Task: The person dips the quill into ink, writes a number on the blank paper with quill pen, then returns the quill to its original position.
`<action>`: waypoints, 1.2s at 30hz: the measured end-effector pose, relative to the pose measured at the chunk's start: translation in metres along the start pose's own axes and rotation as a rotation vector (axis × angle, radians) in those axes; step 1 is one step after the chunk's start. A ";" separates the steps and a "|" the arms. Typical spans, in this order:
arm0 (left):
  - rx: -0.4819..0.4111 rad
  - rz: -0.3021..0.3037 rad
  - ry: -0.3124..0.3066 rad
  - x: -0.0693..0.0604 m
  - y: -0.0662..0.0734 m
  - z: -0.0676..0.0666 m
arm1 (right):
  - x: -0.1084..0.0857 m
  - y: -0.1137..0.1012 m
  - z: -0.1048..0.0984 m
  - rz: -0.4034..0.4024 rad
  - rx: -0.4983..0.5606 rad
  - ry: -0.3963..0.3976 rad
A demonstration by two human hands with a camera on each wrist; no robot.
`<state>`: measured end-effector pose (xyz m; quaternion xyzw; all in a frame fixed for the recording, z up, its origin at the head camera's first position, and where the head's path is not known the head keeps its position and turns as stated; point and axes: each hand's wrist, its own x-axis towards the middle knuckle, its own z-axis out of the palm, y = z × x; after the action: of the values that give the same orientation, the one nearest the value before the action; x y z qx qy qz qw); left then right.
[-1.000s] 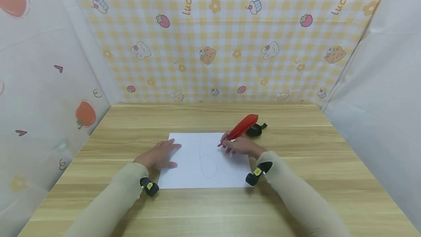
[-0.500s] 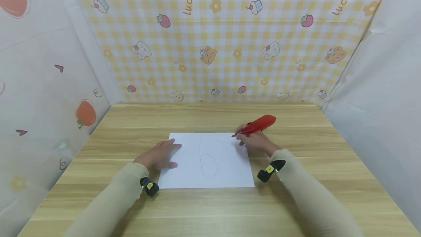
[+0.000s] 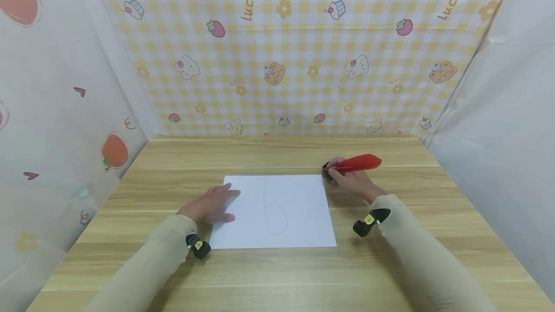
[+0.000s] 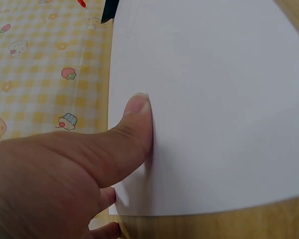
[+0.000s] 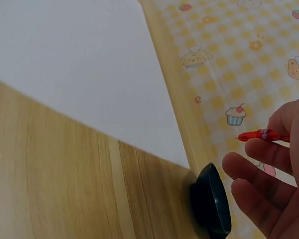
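Observation:
A white sheet of paper (image 3: 305, 215) lies on the table, bearing a thin pencil-like line that ends in a loop. My left hand (image 3: 210, 206) rests on its left edge with fingers spread; the left wrist view shows the thumb (image 4: 137, 127) on the paper. Beyond the sheet's far right corner, my right hand (image 3: 353, 182) pinches a red feather pen (image 3: 363, 162), its plume pointing right. In the right wrist view the pen's tip (image 5: 254, 135) points away from the fingers. Close by the fingers is a small black bowl-like object (image 5: 212, 199), mostly hidden by my hand in the head view.
The wooden tabletop (image 3: 277, 278) surrounds the paper. A yellow-checked cloth (image 3: 277, 52) with cartoon prints hangs behind it. White cloths (image 3: 511, 110) stand at both sides. Black wrist cameras (image 3: 366, 225) are strapped over the sleeves.
My right hand has moved right, off the paper, with the feather pen, to the black object. The plume has swung from upright toward level. The left hand has stayed in place.

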<state>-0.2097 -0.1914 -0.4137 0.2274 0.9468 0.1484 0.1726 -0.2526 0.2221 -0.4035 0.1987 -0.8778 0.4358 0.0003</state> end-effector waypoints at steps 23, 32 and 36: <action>0.016 -0.033 0.003 0.003 0.001 0.003 | -0.008 0.038 -0.026 -0.456 -0.439 0.278; 0.019 -0.021 -0.002 0.003 0.001 0.004 | -0.010 0.049 -0.031 -0.425 -0.533 0.231; 0.015 -0.024 0.002 0.002 0.000 0.003 | -0.009 0.051 -0.032 -0.427 -0.538 0.215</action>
<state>-0.2105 -0.1893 -0.4168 0.2173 0.9508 0.1392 0.1715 -0.2671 0.2776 -0.4239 0.3234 -0.8948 0.1976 0.2361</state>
